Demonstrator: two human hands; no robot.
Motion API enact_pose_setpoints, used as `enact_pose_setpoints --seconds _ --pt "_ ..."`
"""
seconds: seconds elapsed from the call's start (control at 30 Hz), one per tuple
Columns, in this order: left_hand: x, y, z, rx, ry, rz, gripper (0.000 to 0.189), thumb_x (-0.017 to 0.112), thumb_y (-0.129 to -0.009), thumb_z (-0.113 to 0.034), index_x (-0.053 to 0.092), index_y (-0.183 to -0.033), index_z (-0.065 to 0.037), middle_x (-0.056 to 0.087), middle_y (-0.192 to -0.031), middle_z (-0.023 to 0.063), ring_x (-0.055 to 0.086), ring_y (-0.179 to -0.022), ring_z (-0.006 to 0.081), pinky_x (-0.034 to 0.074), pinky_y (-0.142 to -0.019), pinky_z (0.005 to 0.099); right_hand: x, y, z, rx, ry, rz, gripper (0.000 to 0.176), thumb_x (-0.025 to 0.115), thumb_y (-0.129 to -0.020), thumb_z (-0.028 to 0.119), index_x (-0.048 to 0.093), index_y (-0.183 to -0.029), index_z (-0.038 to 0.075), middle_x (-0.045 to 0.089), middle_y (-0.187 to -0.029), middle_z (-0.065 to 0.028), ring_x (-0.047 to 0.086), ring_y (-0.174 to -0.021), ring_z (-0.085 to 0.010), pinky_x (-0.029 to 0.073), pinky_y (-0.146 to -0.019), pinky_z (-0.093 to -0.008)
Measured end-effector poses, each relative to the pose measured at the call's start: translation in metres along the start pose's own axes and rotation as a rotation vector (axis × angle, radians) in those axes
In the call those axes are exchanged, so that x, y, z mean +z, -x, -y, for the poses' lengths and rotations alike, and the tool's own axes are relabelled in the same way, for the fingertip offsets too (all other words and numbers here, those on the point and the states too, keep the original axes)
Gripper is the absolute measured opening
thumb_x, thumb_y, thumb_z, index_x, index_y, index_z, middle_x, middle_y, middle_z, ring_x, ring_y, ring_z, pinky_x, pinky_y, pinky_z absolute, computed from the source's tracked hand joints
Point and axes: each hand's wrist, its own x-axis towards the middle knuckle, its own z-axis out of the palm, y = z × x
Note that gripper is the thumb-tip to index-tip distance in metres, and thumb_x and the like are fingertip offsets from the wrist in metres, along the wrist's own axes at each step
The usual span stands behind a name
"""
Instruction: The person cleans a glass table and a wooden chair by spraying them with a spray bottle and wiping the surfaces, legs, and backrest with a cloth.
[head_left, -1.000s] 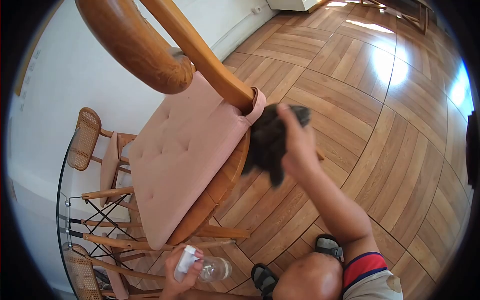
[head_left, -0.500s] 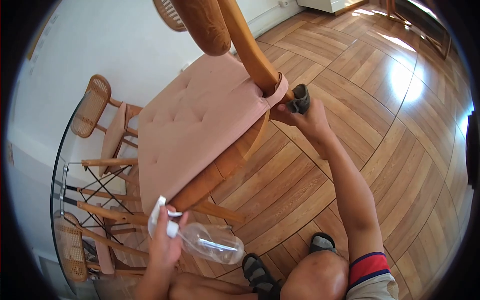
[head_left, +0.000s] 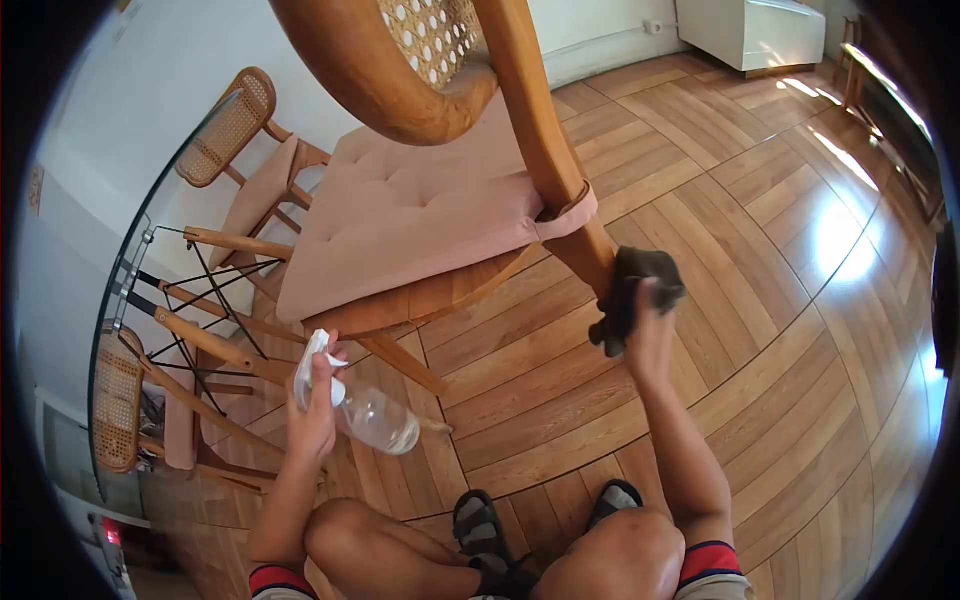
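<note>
A wooden chair (head_left: 540, 130) with a cane back and a pink seat cushion (head_left: 420, 210) stands right in front of me. My right hand (head_left: 648, 335) presses a dark grey cloth (head_left: 632, 290) against the chair's rear leg, just below the cushion's tie strap. My left hand (head_left: 312, 415) holds a clear spray bottle (head_left: 365, 410) with a white trigger head, low beside the seat's front edge. My knees and sandalled feet show at the bottom.
A round glass table (head_left: 140, 270) with black wire bracing sits at the left, with two more cane chairs (head_left: 235, 140) around it. Herringbone wood floor (head_left: 780, 300) spreads to the right. A white cabinet (head_left: 765, 30) stands by the far wall.
My right hand has slid the cloth down the chair's rear leg from the cushion's corner. The view has tilted, and my left hand with the bottle has risen slightly.
</note>
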Motion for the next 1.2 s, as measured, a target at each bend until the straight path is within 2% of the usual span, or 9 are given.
enact_pose_setpoints --seconds 0.2,0.37,0.63,0.7,0.73,0.97,1.03,1.07,1.2 --pt "0.035 0.015 -0.037 0.607 -0.334 0.536 0.042 0.052 -0.101 -0.038 0.067 -0.101 0.002 0.066 -0.081 0.0087 0.063 -0.073 0.0124 0.051 -0.064 0.03 -0.073 -0.006 0.065 0.09 -0.606 -0.032 0.058 0.051 -0.097 0.049 0.054 -0.125 -0.002 0.061 -0.121 -0.0128 0.056 -0.116 -0.0284 0.04 -0.105 -0.0414" --pt "0.121 0.0 -0.008 0.316 0.009 0.511 0.032 0.057 -0.099 -0.031 0.063 -0.093 0.0 0.061 -0.076 0.007 0.054 -0.066 0.0109 0.045 -0.06 0.0279 -0.052 0.027 0.128 -0.181 -0.923 0.25 0.064 0.053 -0.093 0.045 0.049 -0.131 -0.006 0.048 -0.14 -0.0198 0.038 -0.135 -0.0346 0.018 -0.118 -0.0503" --pt "0.205 -0.02 0.026 0.376 0.064 0.456 0.034 0.056 -0.099 -0.033 0.059 -0.084 -0.002 0.052 -0.065 0.0033 0.049 -0.06 0.0125 0.04 -0.055 0.0308 -0.046 0.001 0.067 -0.514 0.689 -0.345 0.043 0.041 -0.101 0.03 0.052 -0.128 -0.001 0.061 -0.122 -0.0191 0.06 -0.105 -0.0285 0.048 -0.094 -0.0369" --pt "0.21 -0.027 0.029 0.526 -0.057 0.448 0.035 0.054 -0.1 -0.032 0.064 -0.091 0.001 0.06 -0.07 0.0058 0.061 -0.067 0.0131 0.047 -0.061 0.0282 -0.028 -0.003 0.041 -0.255 -0.546 0.041 0.033 0.047 -0.1 0.019 0.055 -0.125 0.0 0.062 -0.115 -0.015 0.06 -0.106 -0.0244 0.049 -0.094 -0.0308" --pt "0.214 -0.028 0.029 0.522 -0.061 0.456 0.035 0.054 -0.1 -0.032 0.064 -0.091 0.001 0.06 -0.07 0.0058 0.061 -0.067 0.0131 0.047 -0.061 0.0282 -0.037 -0.008 0.023 -0.252 -0.548 0.032 0.033 0.047 -0.1 0.019 0.055 -0.125 0.0 0.062 -0.115 -0.015 0.06 -0.106 -0.0244 0.049 -0.094 -0.0308" --pt "0.235 -0.035 0.027 0.552 -0.002 0.406 0.033 0.059 -0.098 -0.03 0.058 -0.079 -0.003 0.054 -0.062 0.0094 0.054 -0.054 0.0211 0.04 -0.051 0.0351 0.008 -0.051 0.041 -0.549 1.254 -0.034 0.027 0.051 -0.099 0.009 0.054 -0.125 0.0 0.065 -0.106 -0.0094 0.062 -0.093 -0.0202 0.051 -0.082 -0.0264" --pt "0.238 -0.033 0.034 0.526 -0.05 0.433 0.033 0.059 -0.097 -0.029 0.058 -0.077 -0.003 0.054 -0.061 0.0095 0.054 -0.053 0.0219 0.04 -0.051 0.0354 0.016 -0.099 -0.023 -0.072 -0.402 0.026 0.027 0.053 -0.101 0.02 0.059 -0.117 -0.001 0.063 -0.094 -0.0038 0.058 -0.081 -0.0139 0.049 -0.071 -0.0256" --pt "0.24 -0.033 0.037 0.549 -0.044 0.428 0.033 0.059 -0.098 -0.029 0.057 -0.077 -0.003 0.054 -0.061 0.0093 0.054 -0.053 0.0221 0.04 -0.05 0.0355 0.022 -0.083 0.024 0.256 -0.45 0.16 0.038 0.05 -0.102 0.036 0.063 -0.11 0.001 0.063 -0.09 -0.0017 0.054 -0.073 -0.0128 0.047 -0.068 -0.0253" --pt "0.242 -0.032 0.032 0.612 -0.036 0.442 0.031 0.058 -0.097 -0.027 0.058 -0.077 -0.003 0.054 -0.06 0.0096 0.055 -0.052 0.0237 0.041 -0.05 0.0357 0.004 -0.079 -0.021 0.086 0.161 0.236 0.047 0.045 -0.102 0.047 0.066 -0.103 0.006 0.065 -0.083 -0.006 0.055 -0.067 -0.0155 0.048 -0.065 -0.0334"
